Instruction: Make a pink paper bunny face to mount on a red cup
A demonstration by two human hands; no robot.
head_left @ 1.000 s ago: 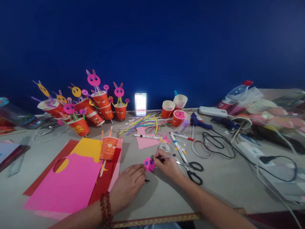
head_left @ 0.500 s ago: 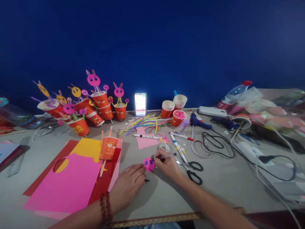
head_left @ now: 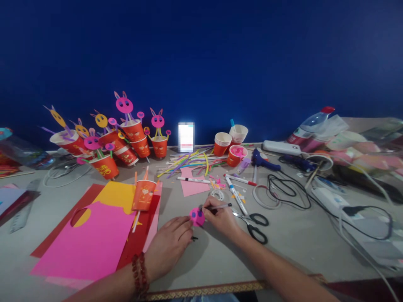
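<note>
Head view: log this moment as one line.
left hand: touching round pink paper piece | right hand: gripping slim grey pen | black-handled metal scissors: near right hand

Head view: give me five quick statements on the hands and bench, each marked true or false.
1. The right hand holds a pen. True.
2. The scissors lie beside the left hand. False: they lie by the right hand.
3. The pink disc bears blue spots. True.
4. The yellow sheet covers the pink sheet. False: the pink overlaps the yellow.
5. The bottle cap is red. True.
</note>
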